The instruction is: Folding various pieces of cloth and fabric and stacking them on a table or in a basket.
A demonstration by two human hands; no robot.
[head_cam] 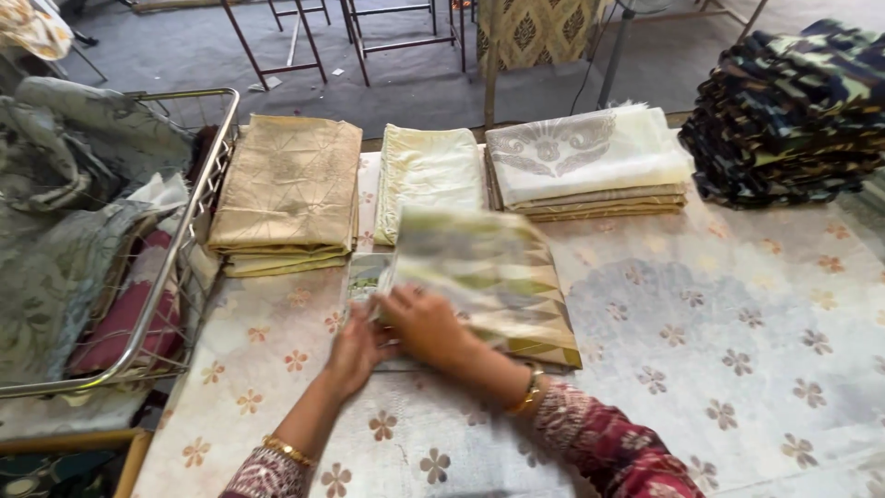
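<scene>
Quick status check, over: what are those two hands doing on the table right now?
Left hand and right hand both pressed on folded patterned cloth, its image blurred. Folded stacks lie behind it, apart. Wire basket at left, not touching.

a folded cloth with a green and gold pattern (489,277) is seen with a soft shine, blurred by motion. the tablecloth (756,341) is made of thin matt cloth printed with small flowers. the tan fabric stack (290,189) looks smooth and a little glossy. the camouflage fabric stack (793,115) looks matt. the wire basket (198,198) is made of shiny metal. gold-coloured metal bangles (530,392) are worn on the wrist.
</scene>
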